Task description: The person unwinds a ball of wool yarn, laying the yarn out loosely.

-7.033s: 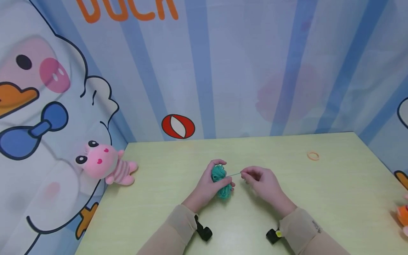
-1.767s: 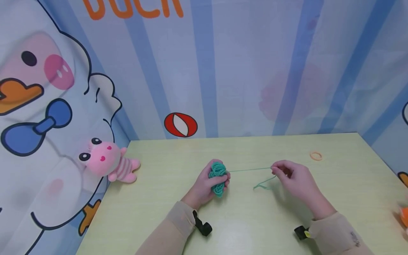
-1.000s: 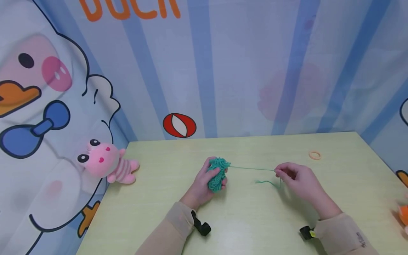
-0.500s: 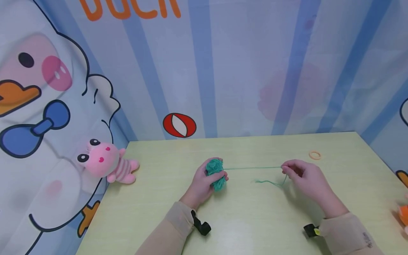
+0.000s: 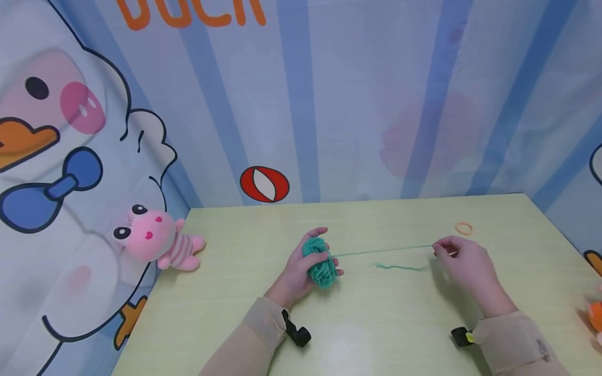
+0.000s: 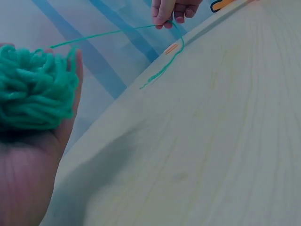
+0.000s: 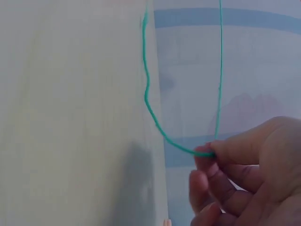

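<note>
A bundle of teal yarn (image 5: 322,269) lies in my left hand (image 5: 293,274), held by the thumb across it with the fingers behind. From the bundle a strand of yarn (image 5: 381,251) runs taut to my right hand (image 5: 470,266). There the thumb and index finger pinch it, as the right wrist view shows with the pinched strand (image 7: 204,154). Past the pinch the loose yarn end (image 6: 162,70) hangs back toward the left. In the left wrist view the yarn bundle (image 6: 35,89) sits on the palm, and loops stick out at its edge.
An orange ring (image 5: 464,228) lies on the pale wooden table (image 5: 376,324) just beyond my right hand. A pink striped toy (image 5: 160,237) sits at the left edge. Part of an orange toy (image 5: 596,316) shows at far right. A printed cloth (image 5: 348,104) hangs behind.
My right hand has moved well to the right, drawing the strand longer from the bundle. The left hand has stayed nearly in place, while the bundle has turned in its grasp.
</note>
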Motion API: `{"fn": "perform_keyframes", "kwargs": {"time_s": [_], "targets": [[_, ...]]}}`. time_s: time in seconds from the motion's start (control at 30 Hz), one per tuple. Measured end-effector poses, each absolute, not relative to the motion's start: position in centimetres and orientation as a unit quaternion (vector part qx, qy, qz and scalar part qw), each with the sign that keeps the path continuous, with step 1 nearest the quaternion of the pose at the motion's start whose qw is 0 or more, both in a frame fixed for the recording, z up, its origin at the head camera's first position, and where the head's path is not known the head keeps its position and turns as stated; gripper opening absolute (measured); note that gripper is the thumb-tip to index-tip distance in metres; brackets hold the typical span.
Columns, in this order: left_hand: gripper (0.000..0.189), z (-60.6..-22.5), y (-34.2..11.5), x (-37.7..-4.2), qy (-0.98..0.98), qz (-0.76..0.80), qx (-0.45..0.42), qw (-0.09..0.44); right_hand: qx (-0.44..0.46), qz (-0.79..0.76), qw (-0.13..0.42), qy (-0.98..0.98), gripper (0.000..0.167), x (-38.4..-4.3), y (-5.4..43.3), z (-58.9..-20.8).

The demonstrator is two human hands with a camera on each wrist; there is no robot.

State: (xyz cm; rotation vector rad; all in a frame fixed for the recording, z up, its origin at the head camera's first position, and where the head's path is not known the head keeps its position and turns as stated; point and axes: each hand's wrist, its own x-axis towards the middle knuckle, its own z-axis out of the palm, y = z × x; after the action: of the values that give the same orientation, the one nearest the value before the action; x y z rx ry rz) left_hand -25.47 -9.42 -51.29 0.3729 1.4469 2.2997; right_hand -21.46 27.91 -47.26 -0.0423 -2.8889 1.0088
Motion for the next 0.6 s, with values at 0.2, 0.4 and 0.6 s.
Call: {"fn": "perform_keyframes", "kwargs": {"time_s": [0.2, 0.4, 0.6], "targets": [[0.053, -51.2, -9.2, -25.4, 0.556, 0.795, 0.136, 0.200, 0.005, 0.290, 0.001, -0.957, 0.042, -21.5, 26.7, -47.7], [0.053, -51.0, -9.1, -25.2, 0.601, 0.763, 0.155, 0.179, 0.125, 0.358, 0.020, -0.925, 0.048, -20.6, 20.3, -46.7], [0.053, -51.0, -9.0, -24.9, 0.617, 0.746, 0.172, 0.185, 0.177, 0.452, -0.078, -0.871, 0.051, -20.9, 14.8, -47.5]]}}
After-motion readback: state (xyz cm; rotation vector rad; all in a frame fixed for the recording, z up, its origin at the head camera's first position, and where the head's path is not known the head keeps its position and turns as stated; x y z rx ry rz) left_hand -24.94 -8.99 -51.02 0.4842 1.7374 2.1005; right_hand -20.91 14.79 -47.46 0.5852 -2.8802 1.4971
